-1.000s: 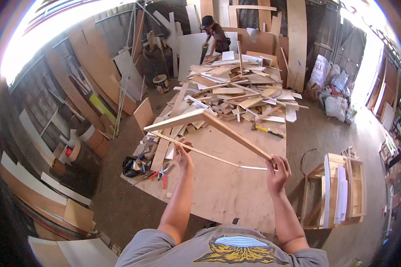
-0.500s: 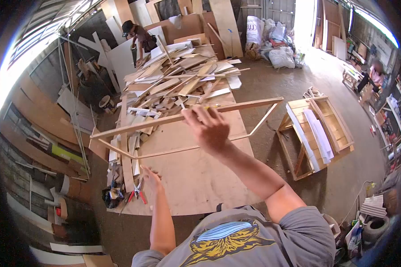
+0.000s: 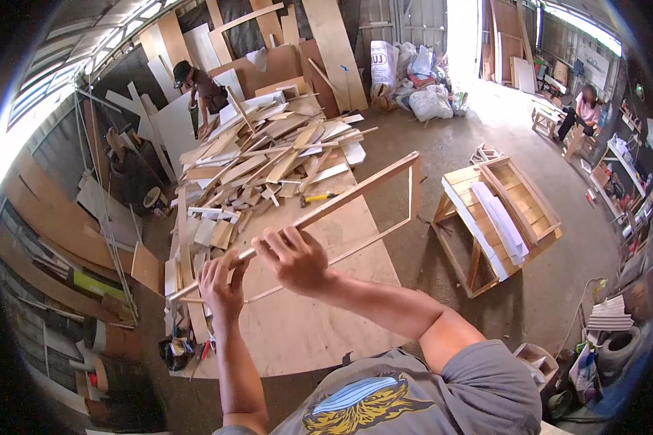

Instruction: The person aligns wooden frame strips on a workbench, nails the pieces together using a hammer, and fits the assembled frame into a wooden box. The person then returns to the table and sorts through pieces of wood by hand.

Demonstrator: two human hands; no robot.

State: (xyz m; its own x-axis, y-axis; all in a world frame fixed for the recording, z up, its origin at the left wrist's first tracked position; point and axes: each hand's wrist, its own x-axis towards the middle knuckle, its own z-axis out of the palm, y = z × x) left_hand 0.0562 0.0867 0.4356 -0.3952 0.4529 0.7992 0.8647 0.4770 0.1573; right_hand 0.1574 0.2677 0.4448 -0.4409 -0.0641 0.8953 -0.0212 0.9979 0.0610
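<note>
A thin rectangular wooden frame (image 3: 363, 186) is held up over the plywood-topped table (image 3: 319, 326), slanting from lower left to upper right. My left hand (image 3: 223, 284) is wrapped round its near rail toward the left end. Close beside it, my right hand (image 3: 292, 261) grips the same rail from above, fingers bent over it. The frame's far right corner sticks out past the table's right edge. Behind the frame lies a hammer (image 3: 318, 198) with a yellow and black handle, partly hidden by the rail.
Wood offcuts (image 3: 268, 145) are heaped on the table's far part. One person (image 3: 209, 94) bends beside the heap; another (image 3: 586, 112) sits at the far right. A wooden structure (image 3: 497, 217) stands right of the table. Filled sacks (image 3: 429, 101) stand behind. Boards (image 3: 51, 217) lean at left.
The view has swung right. My left hand, off the frame half a second ago, has closed on its rail. My right hand has shifted from the frame's end to beside my left, and the frame has turned.
</note>
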